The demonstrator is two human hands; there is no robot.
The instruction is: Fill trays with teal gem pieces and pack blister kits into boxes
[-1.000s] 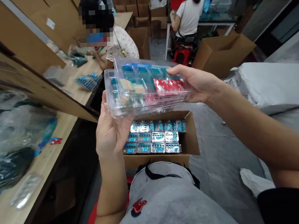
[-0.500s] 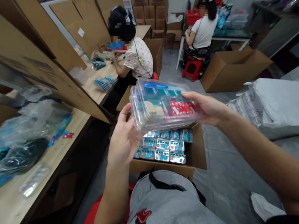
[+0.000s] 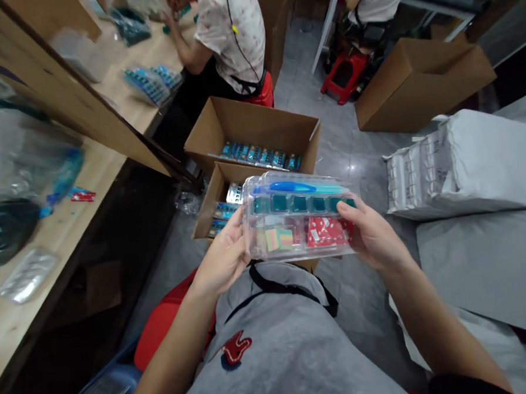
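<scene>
Between my hands is a stack of clear plastic cases [image 3: 299,215], held level in front of my waist. The top case shows a blue pen-shaped tool [image 3: 292,187], a row of dark green squares, striped yellow-and-pink pieces [image 3: 279,239] and a red packet with white spots [image 3: 329,231]. My left hand [image 3: 225,250] grips the stack's left end. At its right end my right hand [image 3: 374,229] is closed round it, thumb on top. How many cases are stacked I cannot tell. Below, partly hidden by the stack, a carton [image 3: 208,207] holds similar cases.
A second open carton [image 3: 252,118] with rows of cases stands beyond. To the left, a wooden table [image 3: 105,170] carries plastic bags and an empty clear tray [image 3: 28,275]. White wrapped bundles [image 3: 485,156] are piled at right. Two people sit farther off, near a red stool [image 3: 345,78].
My view has tipped downward, and the stack has come lower and nearer my body, turned flatter. Both hands keep their hold. The farther carton's contents now show.
</scene>
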